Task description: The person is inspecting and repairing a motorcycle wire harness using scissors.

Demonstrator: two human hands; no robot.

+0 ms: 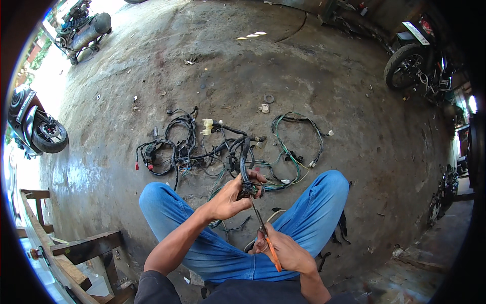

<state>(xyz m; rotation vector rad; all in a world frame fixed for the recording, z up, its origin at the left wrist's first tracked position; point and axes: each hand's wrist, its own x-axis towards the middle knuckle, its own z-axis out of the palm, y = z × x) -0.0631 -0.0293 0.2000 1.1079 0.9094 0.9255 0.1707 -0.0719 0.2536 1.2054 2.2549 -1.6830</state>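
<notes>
A black wiring harness (245,152) lies spread over the floor in front of me, with loops of black tape-wrapped cable, loose green and yellow wires, and pale plug connectors (208,124). My left hand (229,201) is closed around a thick branch of the harness and lifts it between my knees. In my right hand (289,248) is a pair of scissors (274,252) with orange handles. Its dark blades point up toward the bundle, their tips close to the wires under my left hand. Whether the blades touch a wire is hidden.
A metal ring (269,99) and a small pale square part (264,108) lie beyond the harness. Motorcycles stand at the left (49,133) and far right (407,66). A wheeled compressor (86,35) is at the far left. Nearby at the left is a wooden frame (88,244).
</notes>
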